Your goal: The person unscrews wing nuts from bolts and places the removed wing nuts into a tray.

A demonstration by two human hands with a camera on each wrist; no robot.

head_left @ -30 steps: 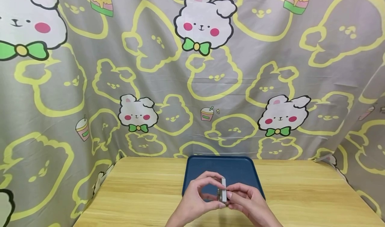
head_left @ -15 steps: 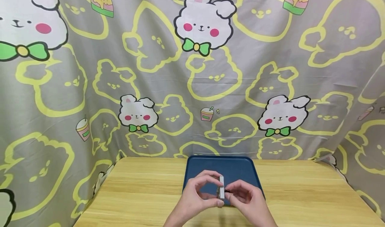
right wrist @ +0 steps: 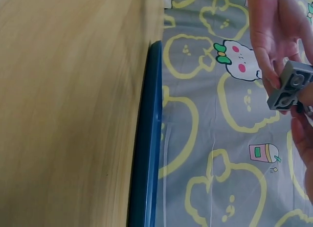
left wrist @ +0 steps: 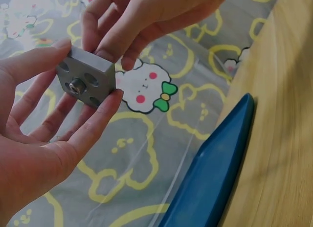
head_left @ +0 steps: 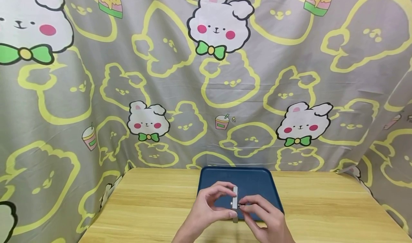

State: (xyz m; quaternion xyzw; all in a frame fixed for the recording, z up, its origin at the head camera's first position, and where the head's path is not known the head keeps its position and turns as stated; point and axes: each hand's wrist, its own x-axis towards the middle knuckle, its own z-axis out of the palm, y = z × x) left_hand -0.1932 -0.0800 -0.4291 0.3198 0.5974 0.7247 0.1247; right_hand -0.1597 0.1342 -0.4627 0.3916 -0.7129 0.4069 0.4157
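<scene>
A grey square block (head_left: 235, 197) with several round holes is held up above the tray's near side, gripped by its edges between the thumb and fingers of my left hand (head_left: 209, 206). In the left wrist view, the end of a metal screw (left wrist: 77, 86) stands out from the middle of the block's face. On the opposite side, the thumb and fingertips of my right hand (head_left: 265, 212) pinch the screw's dark head (head_left: 242, 205). From the right wrist view, recessed round holes show on the block (right wrist: 292, 85); fingers partly cover the dark head.
A dark blue tray (head_left: 222, 175) lies on the wood-grain table (head_left: 154, 196), near its back edge. Behind and at both sides hangs a grey curtain (head_left: 180, 89) with yellow outlines and white cartoon animals.
Both hands have shifted slightly left with the block. The right fingers have moved a little away from its face and changed their angle, and a short gap with the screw now shows.
</scene>
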